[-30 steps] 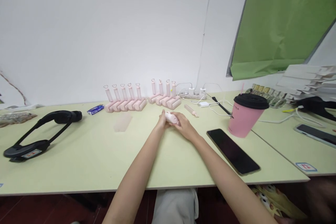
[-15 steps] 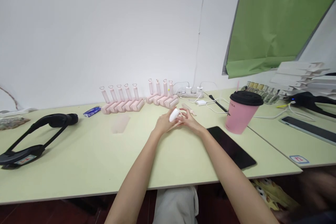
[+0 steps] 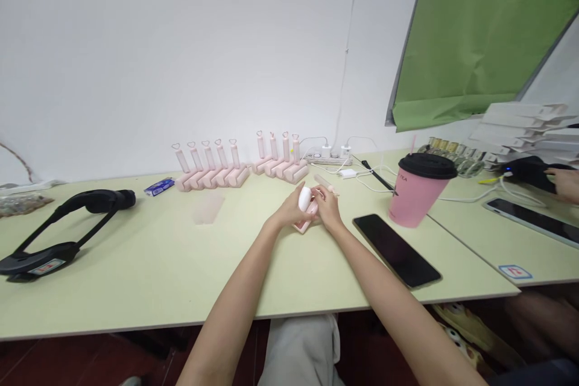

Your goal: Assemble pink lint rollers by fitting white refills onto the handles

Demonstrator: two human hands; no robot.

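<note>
My left hand is closed around a small object with a white rounded end, its thumb along the near side. Close beside it, my right hand has its fingers bent in against the same object. A pink open part shows below the fingers, just above the table; whether it joins the white end cannot be made out. Behind the right hand lies a pale pink stick-like piece. Beyond my hands stand pink blocks bearing upright pink tubes with heart-shaped loops on top.
Left are more such blocks, a blue packet, a translucent sheet and a black headset. Right are a phone, a pink cup, cables and a power strip. A co-worker's hand touches another black headset.
My hands have turned and drawn closer together around the object. The white end now points more upward, and the pink open part has come into view. A co-worker's hand has appeared at the right.
</note>
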